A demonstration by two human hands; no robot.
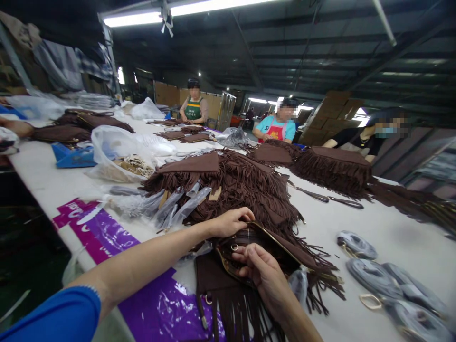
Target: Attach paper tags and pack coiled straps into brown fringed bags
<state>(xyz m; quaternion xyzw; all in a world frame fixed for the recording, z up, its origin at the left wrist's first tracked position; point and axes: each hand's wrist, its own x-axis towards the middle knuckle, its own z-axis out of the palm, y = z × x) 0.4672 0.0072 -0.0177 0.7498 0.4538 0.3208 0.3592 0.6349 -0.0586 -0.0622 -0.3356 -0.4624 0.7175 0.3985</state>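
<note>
A brown fringed bag (249, 266) lies open at the near edge of the white table (392, 237). My left hand (231, 222) grips the far side of its gold-trimmed opening, fingers curled over the rim. My right hand (258, 268) pinches the near side of the opening beside a small metal ring, fingers closed on the edge. Fringe hangs down toward me below the bag. A heap of the same brown fringed bags (231, 185) is piled just beyond my hands.
Purple plastic sheets (103, 232) lie at left, with clear bags (121, 152) and a blue tray (71, 156) behind. Wrapped grey straps with gold buckles (388, 280) lie at right. Three people work across the table, with more fringed bags (331, 166) before them.
</note>
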